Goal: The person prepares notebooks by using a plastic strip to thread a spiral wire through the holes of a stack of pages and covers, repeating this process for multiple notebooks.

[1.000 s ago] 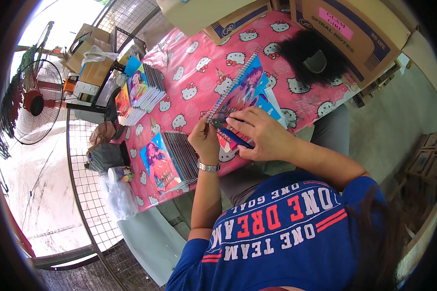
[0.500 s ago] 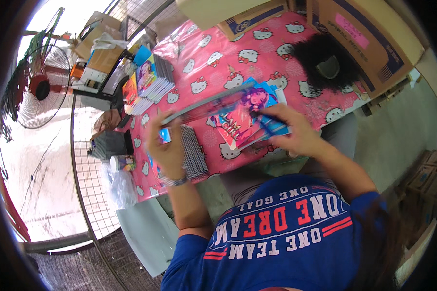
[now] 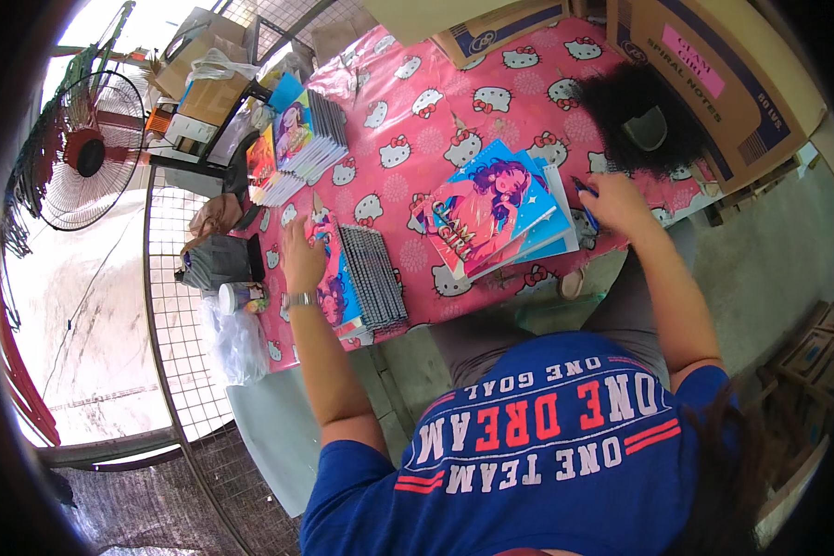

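The fingers (image 3: 295, 233) of the left hand (image 3: 305, 266) are standing a little apart and are holding nothing. They are hovering at the edge of a stack of spiral notebooks (image 3: 372, 278), and I cannot tell if they are touching it. The right hand's (image 3: 623, 206) fingers are curling around some pliers (image 3: 587, 196) with dark blue handles. The pliers are sitting just beside a messy pile of bright notebooks (image 3: 496, 208), which is lying between the two hands. A silver watch (image 3: 300, 299) is circling the left wrist. All the notebooks are lying on the pink tabletop (image 3: 417, 320) with white cat faces. Farther back, more books (image 3: 301, 148) are leaning over each other on the left, and a black fuzzy thing (image 3: 621, 107) is lying near a big cardboard box (image 3: 723, 102) on the right. A fan (image 3: 85, 156) is standing past the left side.
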Motion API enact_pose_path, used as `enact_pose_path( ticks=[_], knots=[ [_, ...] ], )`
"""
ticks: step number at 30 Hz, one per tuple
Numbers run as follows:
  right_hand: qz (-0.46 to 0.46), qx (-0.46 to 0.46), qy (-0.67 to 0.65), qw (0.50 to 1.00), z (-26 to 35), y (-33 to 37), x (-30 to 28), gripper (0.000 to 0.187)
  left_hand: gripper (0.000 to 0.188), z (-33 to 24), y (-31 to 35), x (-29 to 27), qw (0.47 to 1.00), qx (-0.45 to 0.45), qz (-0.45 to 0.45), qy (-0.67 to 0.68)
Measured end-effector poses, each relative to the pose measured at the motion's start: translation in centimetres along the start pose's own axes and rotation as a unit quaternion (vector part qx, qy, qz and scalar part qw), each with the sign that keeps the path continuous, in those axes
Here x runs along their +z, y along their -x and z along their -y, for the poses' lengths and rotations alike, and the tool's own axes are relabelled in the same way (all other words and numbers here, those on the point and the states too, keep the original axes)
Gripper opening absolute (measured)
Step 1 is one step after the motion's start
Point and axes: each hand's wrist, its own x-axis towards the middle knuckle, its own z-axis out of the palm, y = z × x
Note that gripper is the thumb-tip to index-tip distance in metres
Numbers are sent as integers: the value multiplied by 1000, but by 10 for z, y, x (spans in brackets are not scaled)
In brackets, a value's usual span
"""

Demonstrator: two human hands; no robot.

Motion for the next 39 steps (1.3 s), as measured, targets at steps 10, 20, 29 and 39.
enact_pose_path(
  ticks=[10, 20, 29, 39],
  knots=[
    [-151, 16, 222, 963, -28, -72, 16, 30, 61, 45, 106, 7, 978, -137, 31, 151],
    [-210, -23, 329, 920, -46, -88, 19, 14, 61, 46, 114, 6, 964, -133, 17, 231],
    [-182, 0, 289, 940, -49, -96, 9, 16, 37, -103, 40, -9, 946, 59, -181, 263],
    [-149, -13, 256, 955, -44, -91, -2, 22, 32, -258, -43, 101, 958, 124, 162, 200]
  ],
)
